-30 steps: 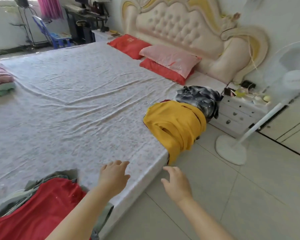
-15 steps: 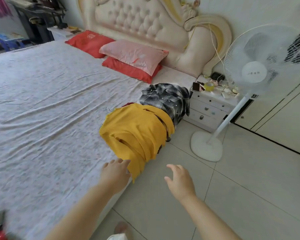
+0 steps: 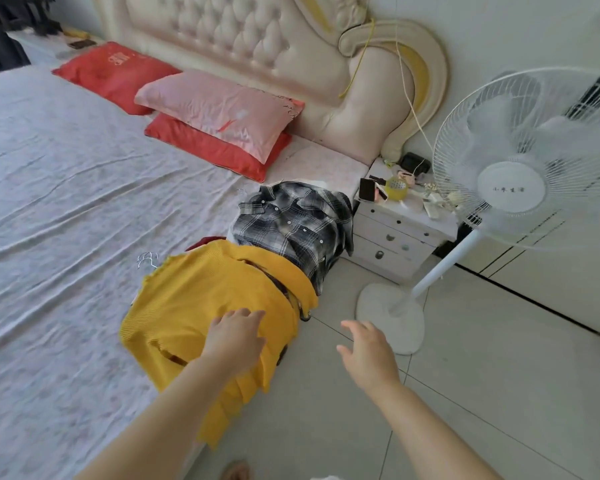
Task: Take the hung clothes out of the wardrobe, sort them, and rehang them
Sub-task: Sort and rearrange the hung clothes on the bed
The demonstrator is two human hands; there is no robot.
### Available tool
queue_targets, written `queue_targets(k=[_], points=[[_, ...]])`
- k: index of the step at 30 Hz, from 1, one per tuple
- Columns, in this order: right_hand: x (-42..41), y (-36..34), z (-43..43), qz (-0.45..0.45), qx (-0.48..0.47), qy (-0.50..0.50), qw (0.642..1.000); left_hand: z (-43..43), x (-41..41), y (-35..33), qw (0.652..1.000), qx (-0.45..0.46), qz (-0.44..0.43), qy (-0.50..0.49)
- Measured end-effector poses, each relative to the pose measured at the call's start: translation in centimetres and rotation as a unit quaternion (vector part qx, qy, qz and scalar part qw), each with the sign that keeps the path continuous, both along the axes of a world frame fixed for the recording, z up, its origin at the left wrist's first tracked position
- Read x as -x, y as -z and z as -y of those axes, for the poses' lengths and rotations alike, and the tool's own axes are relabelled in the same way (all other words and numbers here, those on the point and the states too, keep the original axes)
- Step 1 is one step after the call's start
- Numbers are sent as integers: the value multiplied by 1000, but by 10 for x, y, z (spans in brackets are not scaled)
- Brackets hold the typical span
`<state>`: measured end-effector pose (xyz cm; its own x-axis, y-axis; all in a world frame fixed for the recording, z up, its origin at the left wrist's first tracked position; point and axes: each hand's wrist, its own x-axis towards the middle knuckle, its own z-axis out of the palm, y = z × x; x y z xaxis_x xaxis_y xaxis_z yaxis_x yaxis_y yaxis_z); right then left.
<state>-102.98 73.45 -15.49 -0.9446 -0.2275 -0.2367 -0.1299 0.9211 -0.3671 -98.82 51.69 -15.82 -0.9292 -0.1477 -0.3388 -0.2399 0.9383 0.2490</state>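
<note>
Head view, near to far. At the lower edge a bare foot (image 3: pixel 235 471) stands on the pale tiled floor (image 3: pixel 482 393) beside the bed. Two bare forearms reach forward.

The left hand (image 3: pixel 237 338) lies palm down over the yellow ribbed knit top (image 3: pixel 201 306), with its fingers straight, close together and gripping nothing. Whether they press the cloth cannot be told. The right hand (image 3: pixel 368 355) hangs above the floor just beside the bed edge, with its fingers spread, relaxed and empty.

The yellow top is crumpled at the near corner of a clothes pile on the bed edge. Its ribbed fabric has a frilled hem, and one fold hangs down over the mattress side toward the floor. A wire hanger hook (image 3: pixel 147 260) protrudes at its left, lying on the creased, pale floral bedsheet (image 3: pixel 66 202). Behind the top, and partly under it, lies a black-and-white plaid button shirt (image 3: pixel 291 230), collar up, draped over the edge. A strip of a red garment (image 3: pixel 205 241) shows between the two.

Farther right, a white three-drawer nightstand (image 3: pixel 392 237) carries a phone (image 3: pixel 367 189) and small clutter. A white pedestal fan (image 3: pixel 511 188) stands just beside it on the floor.

At the head of the bed, a pink pillow (image 3: pixel 222 112) rests on a red pillow (image 3: pixel 215 150). A second red pillow (image 3: pixel 111 71) lies to the left, before the tufted cream headboard (image 3: pixel 239 36).
</note>
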Motion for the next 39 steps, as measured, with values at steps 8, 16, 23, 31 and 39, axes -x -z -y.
queue_targets(k=[8, 16, 23, 31, 39], points=[[142, 20, -4, 20, 0, -56, 998, -12, 120, 17, 999, 16, 24, -44], [291, 22, -1, 27, -10, -156, 987, -27, 226, 18, 989, 7, 29, -146], [392, 32, 52, 37, -7, -228, 973, 0, 295, 27, 977, 3, 30, -213], [497, 59, 134, 61, -44, -289, 954, 69, 388, 63, 961, -27, 49, -271], [579, 104, 234, 100, -43, -357, 928, 136, 452, 103, 942, -39, 67, -327]])
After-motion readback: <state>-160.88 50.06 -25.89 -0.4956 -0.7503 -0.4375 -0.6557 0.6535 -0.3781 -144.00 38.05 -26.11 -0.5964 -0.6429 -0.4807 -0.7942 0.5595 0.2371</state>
